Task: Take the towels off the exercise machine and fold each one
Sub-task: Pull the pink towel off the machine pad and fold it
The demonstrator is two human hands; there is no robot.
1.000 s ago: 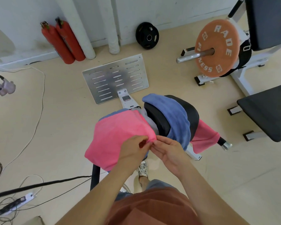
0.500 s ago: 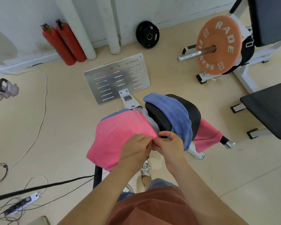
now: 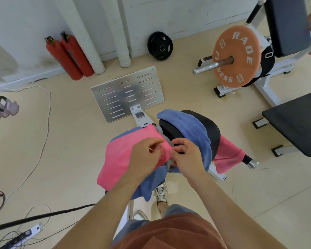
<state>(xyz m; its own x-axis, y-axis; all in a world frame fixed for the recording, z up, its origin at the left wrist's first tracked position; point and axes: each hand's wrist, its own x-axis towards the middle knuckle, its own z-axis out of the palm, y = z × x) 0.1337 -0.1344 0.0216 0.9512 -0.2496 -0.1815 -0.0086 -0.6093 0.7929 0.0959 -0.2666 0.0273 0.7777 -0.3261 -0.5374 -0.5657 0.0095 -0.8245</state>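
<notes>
Left hand (image 3: 145,155) and right hand (image 3: 187,156) both pinching same edge of pink towel (image 3: 118,159), towel hanging just beside black pad (image 3: 211,130). Likely peeling top layer: better lifting straight up, leaving blue towel (image 3: 151,184) beneath behind, then sliding hands toward corners.

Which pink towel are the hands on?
The left pink towel: left hand and right hand pinch its corner. The right pink towel hangs untouched.

Arms: bare from the left hand (image 3: 145,155) and right hand (image 3: 187,157) back to the elbows | Top: loose rust-brown shirt (image 3: 169,232), nearest the camera, behind both hands | Legs: grey-blue shorts (image 3: 176,210) at the shirt's hem | Feet: white lace-up sneaker (image 3: 161,192) below the right hand; second white shoe (image 3: 139,215) below the left forearm, partly hidden
</notes>
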